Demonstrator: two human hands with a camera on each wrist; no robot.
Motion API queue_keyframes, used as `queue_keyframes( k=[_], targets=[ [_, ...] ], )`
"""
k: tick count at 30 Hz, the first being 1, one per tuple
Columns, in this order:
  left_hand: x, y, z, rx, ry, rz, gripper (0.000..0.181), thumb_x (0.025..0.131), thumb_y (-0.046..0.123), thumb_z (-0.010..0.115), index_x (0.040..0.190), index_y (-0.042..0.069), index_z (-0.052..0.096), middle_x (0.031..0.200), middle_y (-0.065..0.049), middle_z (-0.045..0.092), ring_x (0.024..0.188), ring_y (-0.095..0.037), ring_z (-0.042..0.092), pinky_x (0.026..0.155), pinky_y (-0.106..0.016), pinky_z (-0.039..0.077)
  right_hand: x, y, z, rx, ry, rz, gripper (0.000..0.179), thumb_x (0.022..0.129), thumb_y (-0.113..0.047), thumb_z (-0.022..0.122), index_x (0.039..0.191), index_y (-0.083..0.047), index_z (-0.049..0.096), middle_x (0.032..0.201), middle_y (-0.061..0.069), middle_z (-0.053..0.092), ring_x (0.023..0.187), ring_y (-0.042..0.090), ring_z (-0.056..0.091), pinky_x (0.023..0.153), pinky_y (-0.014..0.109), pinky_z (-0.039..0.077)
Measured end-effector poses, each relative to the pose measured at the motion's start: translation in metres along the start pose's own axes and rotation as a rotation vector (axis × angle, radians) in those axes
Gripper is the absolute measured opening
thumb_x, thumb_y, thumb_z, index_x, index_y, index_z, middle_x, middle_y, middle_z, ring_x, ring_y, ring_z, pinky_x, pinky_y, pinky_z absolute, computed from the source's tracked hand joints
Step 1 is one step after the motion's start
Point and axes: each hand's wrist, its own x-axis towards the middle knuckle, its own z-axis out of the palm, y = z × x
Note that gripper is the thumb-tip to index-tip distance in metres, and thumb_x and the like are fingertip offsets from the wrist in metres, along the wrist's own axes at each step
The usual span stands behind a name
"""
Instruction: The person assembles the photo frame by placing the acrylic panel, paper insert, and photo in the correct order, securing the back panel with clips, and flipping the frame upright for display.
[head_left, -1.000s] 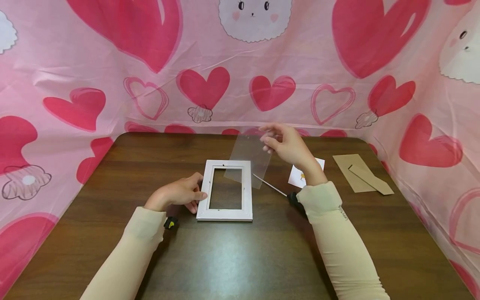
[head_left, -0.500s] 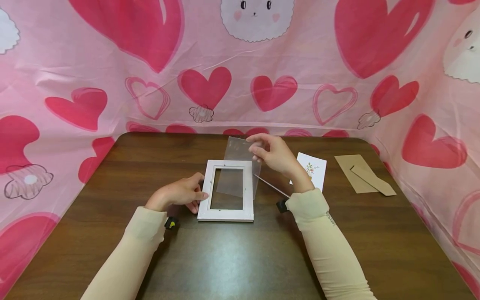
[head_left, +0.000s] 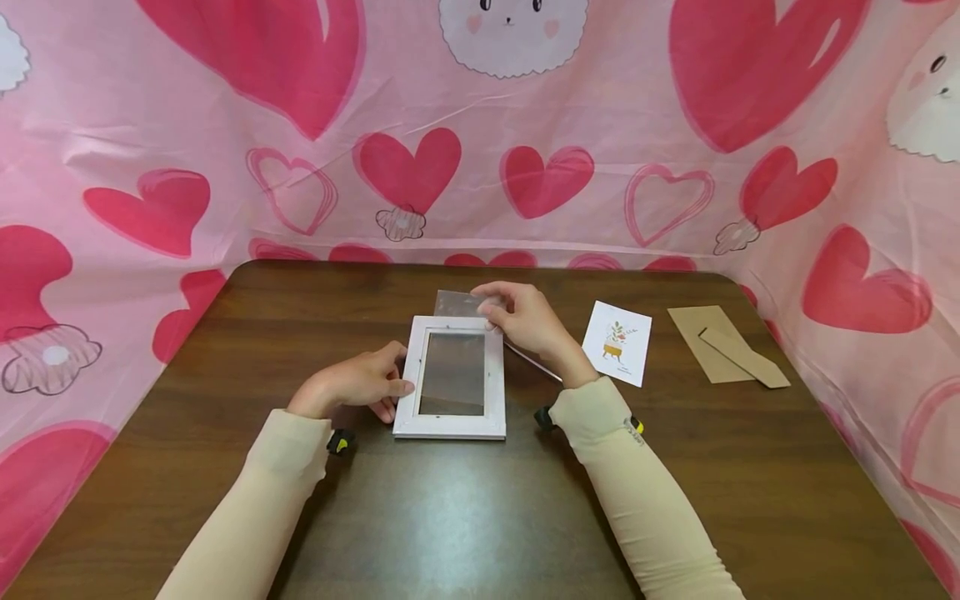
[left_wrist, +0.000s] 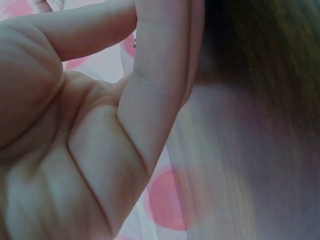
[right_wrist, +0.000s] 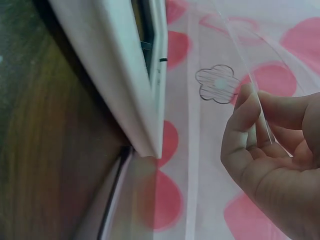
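Wooden table: forms the work surface.
White frame: table centre; left hand grips its left edge, thumb on top.
Clear sheet: across the opening, far end raised; right hand pinches its far right corner.
Corners: best kept square to the opening while lowering.

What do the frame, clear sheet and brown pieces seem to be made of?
Frame: perhaps painted wood or plastic; smooth white, with no grain showing.
Clear sheet: thin plastic or glass; see-through with a bright edge, but which is unclear.
Brown pieces: probably cardboard; flat, dull, plain tan.
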Motion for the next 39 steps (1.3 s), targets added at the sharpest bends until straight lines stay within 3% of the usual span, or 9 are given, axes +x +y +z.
queue_keyframes(
  k=[13, 30, 39],
  targets=[
    [0.002, -0.001, 0.000, -0.001, 0.006, -0.014, 0.060, 0.103, 0.013, 0.071, 0.150, 0.000, 0.035, 0.100, -0.018, 0.060, 0.071, -0.024, 0.067, 0.070, -0.035, 0.064, 0.002, 0.010, 0.014, 0.005, -0.026, 0.022, 0.027, 0.103, -0.012, 0.070, 0.130, -0.011, 0.073, 0.088, 0.014, 0.072, 0.074, 0.020, 0.062, 0.063, 0.027, 0.055],
    [0.002, -0.001, 0.001, -0.014, -0.002, 0.001, 0.058, 0.103, 0.012, 0.071, 0.147, -0.001, 0.036, 0.099, -0.019, 0.060, 0.072, -0.025, 0.068, 0.069, -0.035, 0.064, 0.001, 0.007, 0.021, -0.019, -0.056, 0.022, 0.028, 0.104, -0.010, 0.069, 0.132, -0.009, 0.073, 0.085, 0.015, 0.070, 0.075, 0.025, 0.064, 0.056, 0.025, 0.049],
    [0.003, 0.000, 0.002, -0.014, 0.002, 0.013, 0.058, 0.102, 0.012, 0.071, 0.147, -0.001, 0.037, 0.099, -0.018, 0.062, 0.071, -0.024, 0.068, 0.069, -0.037, 0.065, 0.003, 0.010, 0.026, -0.043, -0.099, 0.013, 0.029, 0.105, -0.010, 0.068, 0.134, -0.008, 0.072, 0.099, 0.013, 0.073, 0.079, 0.019, 0.065, 0.063, 0.026, 0.052]
  ],
)
